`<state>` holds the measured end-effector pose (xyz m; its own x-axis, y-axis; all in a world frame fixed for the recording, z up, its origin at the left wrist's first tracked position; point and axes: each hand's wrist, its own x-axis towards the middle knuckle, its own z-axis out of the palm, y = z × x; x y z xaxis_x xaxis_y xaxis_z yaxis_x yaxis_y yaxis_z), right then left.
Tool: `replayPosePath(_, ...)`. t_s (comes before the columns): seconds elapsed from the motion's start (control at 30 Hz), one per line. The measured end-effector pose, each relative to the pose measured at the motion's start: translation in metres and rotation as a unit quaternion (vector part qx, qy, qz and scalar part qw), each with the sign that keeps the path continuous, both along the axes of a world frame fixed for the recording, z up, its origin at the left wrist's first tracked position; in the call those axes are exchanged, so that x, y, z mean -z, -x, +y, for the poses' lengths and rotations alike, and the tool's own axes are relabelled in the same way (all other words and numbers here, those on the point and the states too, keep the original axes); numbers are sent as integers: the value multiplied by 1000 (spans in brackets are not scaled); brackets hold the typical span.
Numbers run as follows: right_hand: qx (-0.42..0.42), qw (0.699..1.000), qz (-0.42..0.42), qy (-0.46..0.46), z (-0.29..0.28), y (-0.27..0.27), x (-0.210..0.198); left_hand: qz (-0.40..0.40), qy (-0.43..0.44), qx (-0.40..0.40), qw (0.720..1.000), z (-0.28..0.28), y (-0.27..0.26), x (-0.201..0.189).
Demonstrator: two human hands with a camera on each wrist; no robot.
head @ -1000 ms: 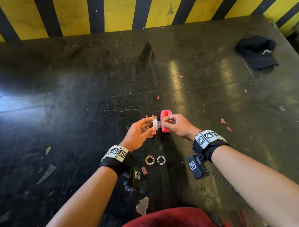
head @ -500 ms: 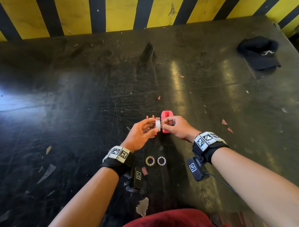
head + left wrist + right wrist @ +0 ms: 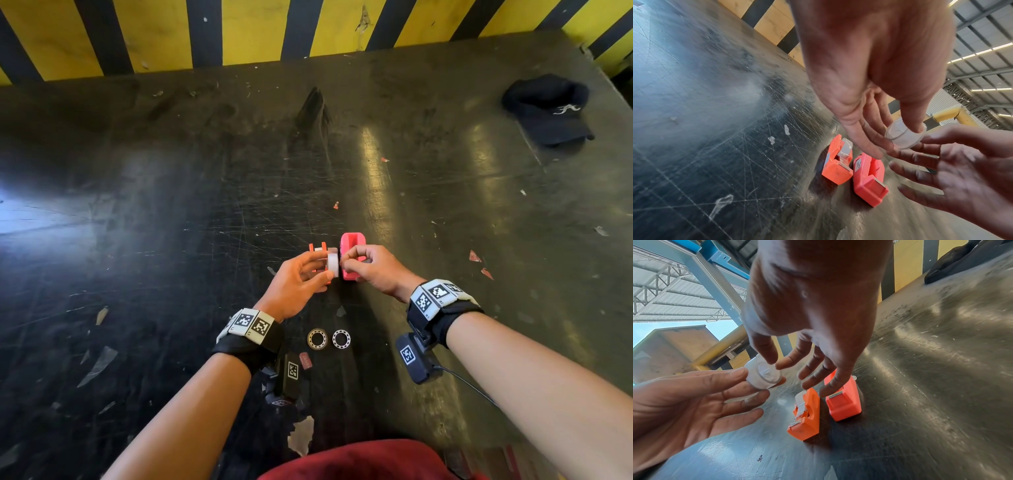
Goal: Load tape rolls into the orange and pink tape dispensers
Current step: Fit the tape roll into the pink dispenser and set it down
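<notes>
A small white tape roll (image 3: 332, 264) is pinched in my left hand (image 3: 323, 270), thumb on its rim and fingers under it, just above the table. My right hand (image 3: 346, 261) meets it from the right, thumb and index pinching at the roll's (image 3: 764, 374) rim while the other fingers spread. Below the hands stand the orange dispenser (image 3: 836, 164), with a roll in it, and the pink dispenser (image 3: 869, 178) side by side. In the head view the orange dispenser (image 3: 317, 247) is mostly hidden behind my left hand, and the pink dispenser (image 3: 352, 240) shows behind my right.
Two small rings (image 3: 317, 339) (image 3: 340, 338) lie near my wrists. A black cap (image 3: 548, 109) sits at the far right of the dark scratched table (image 3: 171, 205). Tape scraps are scattered about. A yellow-and-black striped wall (image 3: 239, 31) bounds the far edge.
A second ago a short strip of tape stretched from the roll to my right fingers. Now the right fingers are up against the roll and no strip shows.
</notes>
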<state>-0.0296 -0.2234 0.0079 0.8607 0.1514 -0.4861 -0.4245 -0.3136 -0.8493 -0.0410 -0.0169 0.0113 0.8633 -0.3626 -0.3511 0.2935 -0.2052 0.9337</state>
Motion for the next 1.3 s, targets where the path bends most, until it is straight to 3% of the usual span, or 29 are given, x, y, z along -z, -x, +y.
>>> replayPosePath(0.1,7,999,-28,30,-1,-2,4,-2,0,1,1000,2,-1,2)
replayPosePath(0.17,-10,992,-64,110,-5,-7,11,0,-3,0,1000,3,-2,4)
replayPosePath(0.33,-169,932,-62,314,-19,-17,25,8,-38,2,999,8,-8,9)
replayPosePath(0.47,-222,896,-31,383,-19,-29,37,-7,-60,16,998,10,-17,8)
replayPosePath(0.7,-177,909,-71,371,-19,-38,52,-63,-137,38,988,12,-34,7)
replayPosePath(0.87,-172,932,-156,277,-18,-24,44,-124,-173,62,975,10,-40,1)
replayPosePath(1.03,-180,929,-222,234,-8,-10,33,-177,-196,77,961,1,-42,-11)
replayPosePath(1.3,-167,931,-234,224,-7,2,23,-207,-237,90,945,0,-34,-12)
